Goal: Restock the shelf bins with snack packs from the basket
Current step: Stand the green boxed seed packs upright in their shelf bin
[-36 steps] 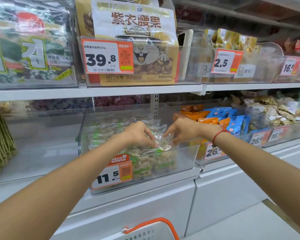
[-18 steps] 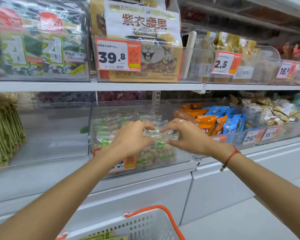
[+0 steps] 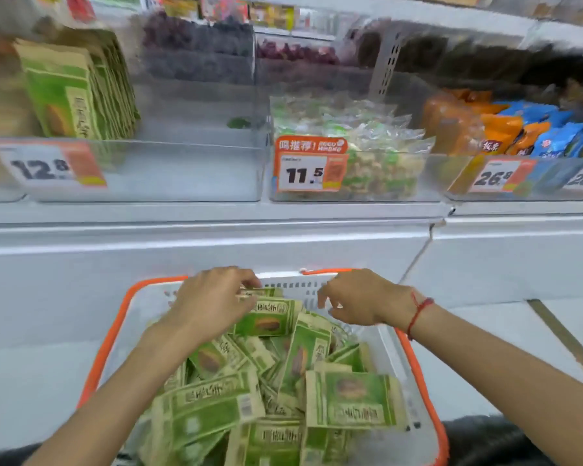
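Observation:
A white basket with an orange rim (image 3: 113, 331) sits low in front of me, filled with several green snack packs (image 3: 350, 398). My left hand (image 3: 212, 301) reaches into its far end, and its curled fingers close on the top edge of one green snack pack (image 3: 270, 317). My right hand (image 3: 360, 297) hovers beside it over the packs, fingers loosely curled and holding nothing. On the shelf above, the left clear bin (image 3: 182, 173), tagged 12.8, has matching green packs (image 3: 68, 95) standing at its left end.
The middle bin, tagged 11.5 (image 3: 303, 173), holds clear nut packs (image 3: 367, 136). A right bin (image 3: 485, 176) holds orange and blue packs. The right half of the 12.8 bin has free room. White cabinet fronts run below the shelf.
Both hands left the clear packs in the 11.5 bin and dropped to the basket. My view tilted down, so the basket now fills the foreground.

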Action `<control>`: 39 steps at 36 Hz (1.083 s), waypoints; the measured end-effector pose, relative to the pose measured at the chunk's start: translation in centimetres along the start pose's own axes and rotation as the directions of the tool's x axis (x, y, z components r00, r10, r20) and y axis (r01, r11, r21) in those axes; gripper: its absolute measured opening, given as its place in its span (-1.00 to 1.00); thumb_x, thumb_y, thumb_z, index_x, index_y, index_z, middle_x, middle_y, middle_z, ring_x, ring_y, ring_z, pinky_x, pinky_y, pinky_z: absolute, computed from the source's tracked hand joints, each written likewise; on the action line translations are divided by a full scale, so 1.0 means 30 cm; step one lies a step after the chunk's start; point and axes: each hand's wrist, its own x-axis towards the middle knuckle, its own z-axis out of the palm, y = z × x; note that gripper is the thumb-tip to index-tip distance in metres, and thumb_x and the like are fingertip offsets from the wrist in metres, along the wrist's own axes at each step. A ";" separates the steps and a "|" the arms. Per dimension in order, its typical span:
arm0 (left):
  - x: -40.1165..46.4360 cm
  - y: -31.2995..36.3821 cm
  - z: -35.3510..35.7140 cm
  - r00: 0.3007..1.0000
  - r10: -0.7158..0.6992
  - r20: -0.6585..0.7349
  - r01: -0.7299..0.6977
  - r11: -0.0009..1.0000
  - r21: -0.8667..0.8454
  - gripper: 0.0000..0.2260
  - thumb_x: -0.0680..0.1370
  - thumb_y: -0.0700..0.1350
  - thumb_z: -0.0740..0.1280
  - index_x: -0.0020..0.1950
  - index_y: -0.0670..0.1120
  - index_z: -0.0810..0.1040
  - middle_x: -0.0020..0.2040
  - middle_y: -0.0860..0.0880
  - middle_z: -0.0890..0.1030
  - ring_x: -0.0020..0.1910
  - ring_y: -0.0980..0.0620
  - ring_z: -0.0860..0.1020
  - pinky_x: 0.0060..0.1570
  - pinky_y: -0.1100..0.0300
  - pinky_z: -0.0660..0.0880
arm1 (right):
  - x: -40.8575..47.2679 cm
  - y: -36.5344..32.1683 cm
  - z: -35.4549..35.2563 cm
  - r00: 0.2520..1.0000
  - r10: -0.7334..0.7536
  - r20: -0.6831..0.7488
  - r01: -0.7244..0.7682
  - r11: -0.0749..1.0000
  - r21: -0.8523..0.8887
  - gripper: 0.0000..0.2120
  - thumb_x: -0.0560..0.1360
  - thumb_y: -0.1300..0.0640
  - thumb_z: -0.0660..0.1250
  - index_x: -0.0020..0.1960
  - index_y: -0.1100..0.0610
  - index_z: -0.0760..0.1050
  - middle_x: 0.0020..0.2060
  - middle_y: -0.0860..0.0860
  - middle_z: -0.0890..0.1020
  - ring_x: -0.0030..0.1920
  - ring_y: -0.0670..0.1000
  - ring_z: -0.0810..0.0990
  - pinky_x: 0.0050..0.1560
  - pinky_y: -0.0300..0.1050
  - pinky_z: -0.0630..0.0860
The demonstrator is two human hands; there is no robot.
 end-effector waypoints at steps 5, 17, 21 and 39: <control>-0.061 -0.122 0.138 0.942 -0.022 0.334 0.034 0.999 -0.031 -0.67 0.56 0.04 0.31 0.33 0.12 0.44 0.39 0.07 0.42 0.05 0.08 0.62 0.06 0.17 0.44 | 0.038 -0.079 0.189 0.991 -0.019 0.136 -0.002 0.988 0.156 -0.69 0.58 -0.01 0.22 0.30 -0.02 0.47 0.20 -0.01 0.56 0.22 0.05 0.49 0.10 -0.10 0.42; -0.214 -0.263 0.457 0.925 0.039 0.378 -0.064 0.997 0.054 -0.18 0.40 0.12 0.46 0.53 0.14 0.07 0.52 0.06 0.19 0.47 0.02 0.20 0.46 0.02 0.16 | -0.031 -0.105 0.366 0.973 0.068 0.218 -0.107 0.979 0.171 -0.02 0.31 0.02 0.56 0.51 0.12 0.02 0.28 0.12 0.44 0.25 0.11 0.45 0.20 -0.03 0.43; -0.197 -0.298 0.468 0.964 -0.006 0.264 -0.010 0.998 0.062 -0.28 0.46 0.17 0.39 0.53 0.13 0.11 0.53 0.06 0.16 0.48 0.02 0.18 0.47 0.01 0.12 | -0.025 -0.064 0.366 0.979 0.132 0.153 -0.170 0.948 0.269 -0.39 0.36 0.05 0.52 0.31 0.16 0.35 0.10 0.08 0.56 0.05 0.08 0.54 -0.03 -0.10 0.46; -0.168 -0.270 0.405 0.898 -0.112 0.426 0.351 0.767 -0.537 -0.46 0.49 0.04 0.36 0.44 0.12 0.29 0.12 -0.05 0.61 -0.23 0.09 0.63 -0.04 0.02 0.60 | 0.059 -0.089 0.237 0.843 0.535 -0.052 -0.191 0.389 0.901 -0.80 0.41 0.14 0.49 -0.04 0.08 0.50 -0.13 0.01 0.63 -0.13 0.06 0.60 -0.15 -0.03 0.56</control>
